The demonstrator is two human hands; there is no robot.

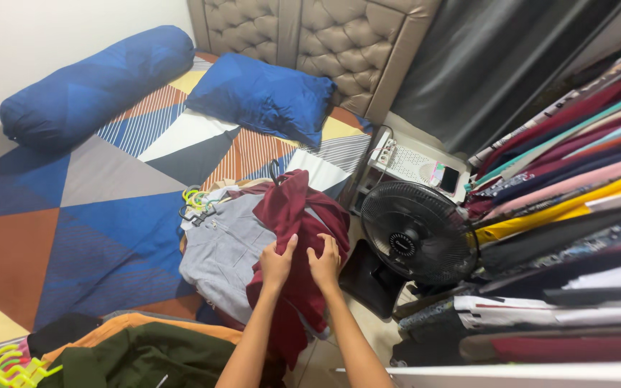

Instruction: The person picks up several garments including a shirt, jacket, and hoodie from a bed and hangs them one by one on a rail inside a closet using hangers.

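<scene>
- Hands work side by side on a dark maroon fabric garment (297,237) that hangs over the near corner of the bed; the left hand (277,264) has its fingers curled into the cloth with the thumb raised, pinching a fold, and the right hand (325,264) grips the cloth just beside it in the same pinching way.
- Beyond the fingertips, the top of the maroon garment sits on a black hanger hook (274,171), so it looks to be on its hanger.
- Just left of the left hand lies a pale grey buttoned shirt (221,248), flat on the bedsheet patterned in blue, orange and grey triangles (73,208); past it are a few yellow-green and dark plastic hangers (195,201).
- Below the left forearm sits a heap of dark green and orange clothes (145,352).
- Right of the right hand stands a black round table fan (417,233), near but apart, and further right a packed rail of hanging clothes in many colours (576,179).
- Judging by the grip, the step in hand is straightening or gathering the maroon garment; a next move would call for a steady hold on both folds, and care that the cloth stays away from the fan.
</scene>
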